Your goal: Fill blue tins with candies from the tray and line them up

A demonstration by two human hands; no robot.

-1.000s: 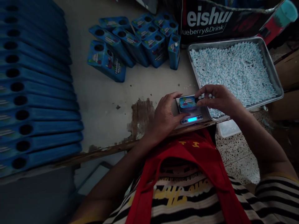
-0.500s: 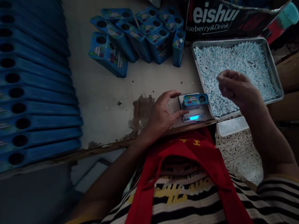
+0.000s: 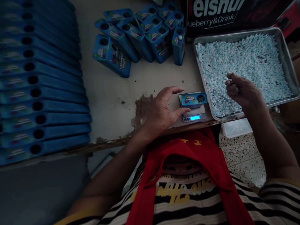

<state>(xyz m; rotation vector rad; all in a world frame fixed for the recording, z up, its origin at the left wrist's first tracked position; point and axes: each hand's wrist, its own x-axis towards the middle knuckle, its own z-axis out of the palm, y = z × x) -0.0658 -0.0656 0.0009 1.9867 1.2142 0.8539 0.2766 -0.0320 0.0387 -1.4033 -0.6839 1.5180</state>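
Note:
A small blue candy box (image 3: 193, 99) stands on a digital scale (image 3: 201, 110) with a lit blue display near the table's front edge. My left hand (image 3: 164, 107) is open beside it, thumb and index finger spread on its left side, with a gap to the box. A dark round hole shows in the box's top. My right hand (image 3: 246, 93) hovers over a metal tray (image 3: 217, 118) of pale blue and white candies (image 3: 243, 59). Its fingers are closed, with small whitish candies (image 3: 230, 81) showing at the fingertips.
Several blue boxes (image 3: 159, 40) stand grouped at the back. A long row of similar boxes (image 3: 58, 115) lines the left side. Behind the tray is a black printed bag (image 3: 217, 18). Below the table edge at right sits a whitish plastic container (image 3: 236, 127).
My right hand has shifted slightly right and down above the tray, and candies now show at its fingertips. My left hand stays beside the box. The camera view has shifted a little.

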